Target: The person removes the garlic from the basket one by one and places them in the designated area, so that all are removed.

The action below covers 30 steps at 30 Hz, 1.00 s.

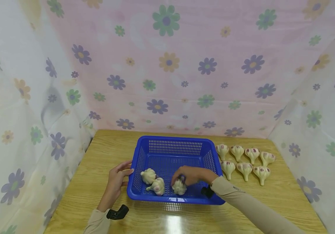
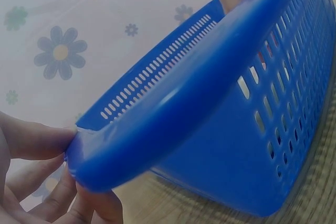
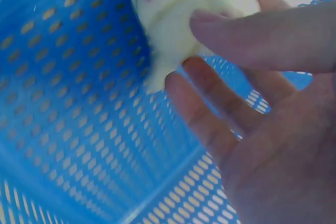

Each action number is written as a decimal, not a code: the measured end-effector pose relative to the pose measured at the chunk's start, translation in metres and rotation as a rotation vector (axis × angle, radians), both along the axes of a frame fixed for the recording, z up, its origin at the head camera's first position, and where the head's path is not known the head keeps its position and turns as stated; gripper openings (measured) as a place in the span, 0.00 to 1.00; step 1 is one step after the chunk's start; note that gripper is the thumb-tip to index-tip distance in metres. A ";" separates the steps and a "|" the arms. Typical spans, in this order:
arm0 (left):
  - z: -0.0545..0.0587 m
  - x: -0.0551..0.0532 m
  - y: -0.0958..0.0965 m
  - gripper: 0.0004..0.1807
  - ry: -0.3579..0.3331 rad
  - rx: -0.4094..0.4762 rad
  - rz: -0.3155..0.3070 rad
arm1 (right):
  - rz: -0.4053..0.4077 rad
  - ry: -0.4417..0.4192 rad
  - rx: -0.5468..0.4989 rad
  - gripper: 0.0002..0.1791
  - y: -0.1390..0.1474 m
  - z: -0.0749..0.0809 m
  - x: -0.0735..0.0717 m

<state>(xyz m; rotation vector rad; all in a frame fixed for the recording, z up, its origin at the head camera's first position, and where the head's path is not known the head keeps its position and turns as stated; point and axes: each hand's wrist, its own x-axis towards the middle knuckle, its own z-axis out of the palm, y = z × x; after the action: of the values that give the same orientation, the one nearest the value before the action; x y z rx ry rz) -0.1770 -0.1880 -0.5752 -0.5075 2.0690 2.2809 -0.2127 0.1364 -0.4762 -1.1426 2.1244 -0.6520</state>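
Clock positions are taken from the centre of the blue basket [image 1: 161,162], twelve toward the flowered backdrop [image 1: 182,42].

Held item: one garlic bulb [image 1: 179,188], inside the basket at six o'clock. The two loose bulbs [image 1: 158,187] in there sit around eight. On the table [image 1: 106,146], seven spare bulbs [image 1: 245,169] lie in two rows at three o'clock, outside the rim.

Technique, my judgement: lower the bulb until the mesh floor takes its weight, then spread thumb and fingers gently so it does not roll. A little space from its neighbours should avoid a knock. Steady pressure at the rim ought to keep the basket from sliding.

Pose: the right hand [image 1: 191,175] reaches in over the wall, forearm slanting from four o'clock, fingers downward. Its grip is closed about the bulb, thumb on one side, fingertips opposite; whether the bulb bears on the floor, I cannot tell. The left hand [image 1: 117,178] is at nine, its grip pinched on the rim, thumb above and fingers below.
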 end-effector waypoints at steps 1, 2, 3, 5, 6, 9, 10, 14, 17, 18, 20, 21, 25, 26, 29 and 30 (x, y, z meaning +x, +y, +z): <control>0.000 0.000 0.000 0.29 0.001 -0.001 0.000 | -0.014 0.011 0.017 0.34 0.001 0.000 0.000; 0.000 0.000 0.001 0.29 0.003 -0.001 0.000 | -0.028 0.022 0.036 0.33 0.002 -0.001 -0.001; 0.000 0.000 0.001 0.30 0.003 -0.003 -0.001 | -0.044 0.029 0.054 0.30 0.003 -0.001 -0.001; -0.001 -0.001 0.000 0.29 0.001 -0.004 -0.003 | -0.069 0.023 0.077 0.26 0.005 -0.002 -0.001; -0.002 -0.001 0.000 0.28 -0.003 -0.006 -0.001 | -0.082 0.017 0.084 0.25 0.006 -0.004 -0.001; -0.006 -0.002 -0.002 0.26 -0.013 -0.012 0.001 | -0.102 0.003 0.084 0.23 0.006 -0.006 -0.002; -0.006 -0.003 -0.003 0.25 -0.013 -0.011 0.001 | -0.108 -0.004 0.081 0.22 0.006 -0.007 -0.002; -0.006 -0.003 -0.002 0.26 -0.001 -0.006 -0.002 | -0.137 -0.043 0.070 0.20 0.007 -0.009 -0.003; -0.004 -0.002 0.000 0.28 0.009 -0.010 -0.006 | -0.151 -0.069 0.041 0.18 0.009 -0.010 -0.003; -0.003 -0.001 0.000 0.28 0.013 -0.011 -0.006 | -0.153 -0.075 0.030 0.18 0.010 -0.010 -0.004; -0.002 0.000 0.001 0.28 0.018 -0.009 -0.005 | -0.158 -0.086 0.010 0.17 0.011 -0.011 -0.004; -0.001 0.000 0.001 0.28 0.017 -0.011 -0.004 | -0.160 -0.093 0.000 0.17 0.012 -0.011 -0.005; 0.001 0.001 0.001 0.29 0.016 -0.012 -0.004 | -0.175 -0.126 -0.052 0.16 0.016 -0.010 -0.006; 0.001 0.001 0.001 0.29 0.011 -0.018 -0.005 | -0.183 -0.131 -0.067 0.16 0.017 -0.008 -0.006; 0.001 0.002 0.001 0.28 0.006 -0.026 -0.005 | -0.207 -0.142 -0.116 0.16 0.021 -0.004 -0.007; 0.002 0.002 0.001 0.28 0.004 -0.031 -0.004 | -0.218 -0.142 -0.129 0.16 0.023 -0.002 -0.007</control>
<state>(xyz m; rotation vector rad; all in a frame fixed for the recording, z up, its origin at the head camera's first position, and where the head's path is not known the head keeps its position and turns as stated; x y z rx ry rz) -0.1749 -0.1869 -0.5735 -0.5001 2.1080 2.2525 -0.2201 0.1590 -0.4781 -0.9078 2.1269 -0.9527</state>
